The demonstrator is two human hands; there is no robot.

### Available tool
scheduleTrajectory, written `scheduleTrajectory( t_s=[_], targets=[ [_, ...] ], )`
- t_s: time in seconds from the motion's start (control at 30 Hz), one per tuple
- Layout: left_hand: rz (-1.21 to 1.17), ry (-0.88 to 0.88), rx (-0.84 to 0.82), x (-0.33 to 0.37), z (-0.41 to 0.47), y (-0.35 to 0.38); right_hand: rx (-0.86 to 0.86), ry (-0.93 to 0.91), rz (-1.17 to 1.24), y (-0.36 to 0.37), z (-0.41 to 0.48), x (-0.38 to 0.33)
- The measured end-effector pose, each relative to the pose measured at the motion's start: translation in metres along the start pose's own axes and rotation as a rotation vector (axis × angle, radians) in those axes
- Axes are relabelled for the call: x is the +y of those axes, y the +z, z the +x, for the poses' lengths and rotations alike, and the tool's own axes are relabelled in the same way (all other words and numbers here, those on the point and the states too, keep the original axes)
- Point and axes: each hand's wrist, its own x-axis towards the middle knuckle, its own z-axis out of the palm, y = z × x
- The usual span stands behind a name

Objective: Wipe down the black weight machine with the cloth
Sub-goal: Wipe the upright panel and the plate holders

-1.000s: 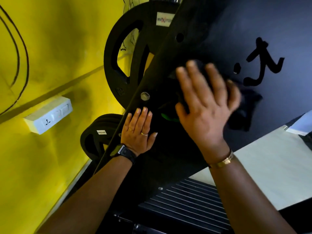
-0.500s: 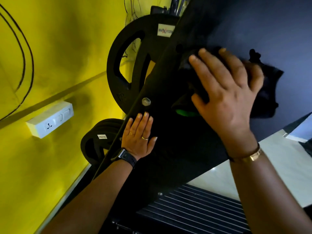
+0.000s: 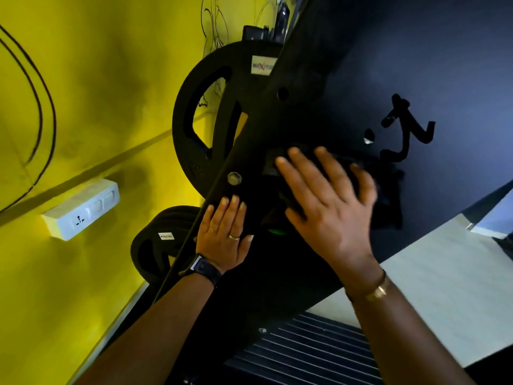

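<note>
The black weight machine's flat panel [image 3: 347,79] slants across the view from lower left to upper right. A dark cloth [image 3: 388,195] lies bunched against the panel, just below a cut-out figure logo. My right hand [image 3: 330,207] presses flat on the cloth with fingers spread and nearly straight; most of the cloth is hidden under it. My left hand [image 3: 224,232] rests flat on the panel's left edge, fingers together, just below a silver bolt [image 3: 234,178]. A small green patch shows between the two hands.
Black weight plates [image 3: 202,129] hang behind the panel's left edge, with a smaller stack [image 3: 158,245] lower down. A white socket box [image 3: 80,209] sticks out of the yellow wall at left. A ribbed black footplate [image 3: 305,354] lies below, with pale floor [image 3: 444,287] to the right.
My right hand swept the cloth up the panel over the logo, then came back down and left to below it. My left hand stayed in place.
</note>
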Motion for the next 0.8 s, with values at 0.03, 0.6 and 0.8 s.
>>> scheduleTrajectory(
  t_s=[0.03, 0.6, 0.8],
  targets=[
    [-0.002, -0.004, 0.004, 0.0, 0.0, 0.0, 0.006, 0.063, -0.022, -0.002, -0.005, 0.008],
    [-0.008, -0.012, -0.003, 0.0, -0.002, 0.002, 0.162, 0.252, -0.079, 0.017, 0.012, -0.03],
    [-0.03, -0.045, 0.002, 0.003, 0.004, -0.001, 0.099, 0.175, -0.148, 0.027, -0.063, -0.036]
  ],
)
